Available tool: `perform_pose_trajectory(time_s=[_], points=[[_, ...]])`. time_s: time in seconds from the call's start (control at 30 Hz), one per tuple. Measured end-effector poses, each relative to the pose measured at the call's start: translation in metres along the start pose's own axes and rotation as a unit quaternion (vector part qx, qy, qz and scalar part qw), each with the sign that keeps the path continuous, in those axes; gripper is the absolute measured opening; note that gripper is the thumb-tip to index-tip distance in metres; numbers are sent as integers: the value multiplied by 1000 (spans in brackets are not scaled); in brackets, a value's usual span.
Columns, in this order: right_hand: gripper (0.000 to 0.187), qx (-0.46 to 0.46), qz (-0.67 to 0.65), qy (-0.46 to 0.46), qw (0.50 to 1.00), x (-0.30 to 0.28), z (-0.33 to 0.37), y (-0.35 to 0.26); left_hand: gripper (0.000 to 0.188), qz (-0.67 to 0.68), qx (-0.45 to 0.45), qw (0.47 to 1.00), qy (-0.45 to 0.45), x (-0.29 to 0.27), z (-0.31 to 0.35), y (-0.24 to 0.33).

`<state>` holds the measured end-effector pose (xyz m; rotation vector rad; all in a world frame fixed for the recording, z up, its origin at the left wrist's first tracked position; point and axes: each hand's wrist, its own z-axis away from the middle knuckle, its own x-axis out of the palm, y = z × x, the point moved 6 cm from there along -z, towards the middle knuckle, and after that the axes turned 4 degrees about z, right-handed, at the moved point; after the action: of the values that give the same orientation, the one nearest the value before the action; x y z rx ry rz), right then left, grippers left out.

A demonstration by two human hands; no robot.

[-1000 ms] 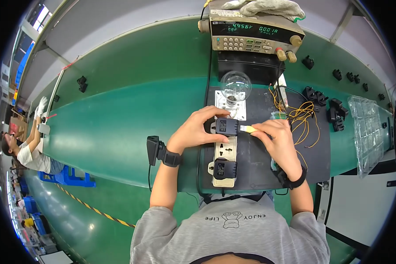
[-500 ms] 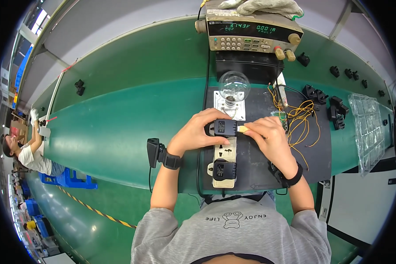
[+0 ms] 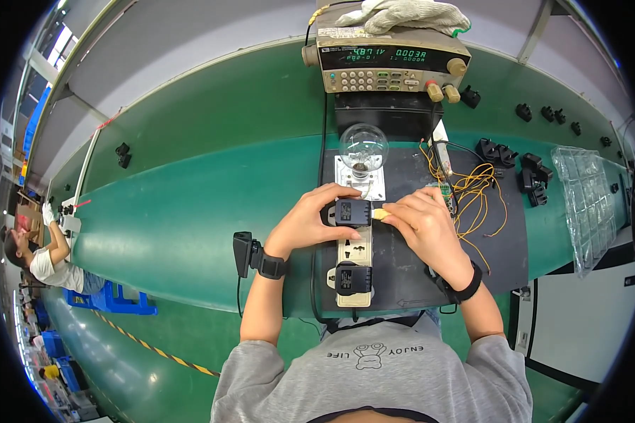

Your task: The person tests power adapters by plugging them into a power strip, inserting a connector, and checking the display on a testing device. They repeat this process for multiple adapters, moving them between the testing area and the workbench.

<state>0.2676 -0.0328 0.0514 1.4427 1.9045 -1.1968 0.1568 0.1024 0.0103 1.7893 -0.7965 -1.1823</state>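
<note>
My left hand [image 3: 309, 223] is closed around a black power adapter [image 3: 353, 212], thumb along its near side and fingers along its far side. That adapter sits at the far part of a cream power strip [image 3: 357, 248]. A second black adapter [image 3: 353, 280] is on the strip's near end, untouched. My right hand [image 3: 429, 224] pinches a yellow plug [image 3: 381, 213] by its end. The plug meets the right face of the held adapter; how deep it sits is too small to tell. Beyond my hands stands a clear glass bulb [image 3: 364, 146] on a white base.
A bench instrument [image 3: 395, 65] with a lit display stands at the back, gloves on top. Yellow wires [image 3: 481, 192] tangle right of my right hand. Several black adapters [image 3: 535, 178] lie farther right, near a clear plastic tray [image 3: 584, 211]. Another person [image 3: 53, 257] sits far left.
The view has shifted, so the bench appears slightly lower and to the left. The green digits on the instrument's display are different. Both hands keep their holds on the adapter and plug.
</note>
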Motion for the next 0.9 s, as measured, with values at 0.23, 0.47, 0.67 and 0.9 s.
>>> perform_pose_trajectory(time_s=[0.23, 0.47, 0.67, 0.9], points=[[16, 4, -4, 4, 1000, 0, 0, 0, 62, -7, 13, 1000, 1, 0, 0, 0], [16, 8, -4, -1, 1000, 0, -1, 0, 60, -6, 10, 1000, -2, 0, -1, 2], [16, 9, -7, -2, 1000, 1, -1, 1, 55, -6, 16, 1000, 1, 0, -2, 3], [15, 8, -9, -13, 1000, 2, 0, -2, 52, -2, 5, 1000, 2, 1, -1, 5]])
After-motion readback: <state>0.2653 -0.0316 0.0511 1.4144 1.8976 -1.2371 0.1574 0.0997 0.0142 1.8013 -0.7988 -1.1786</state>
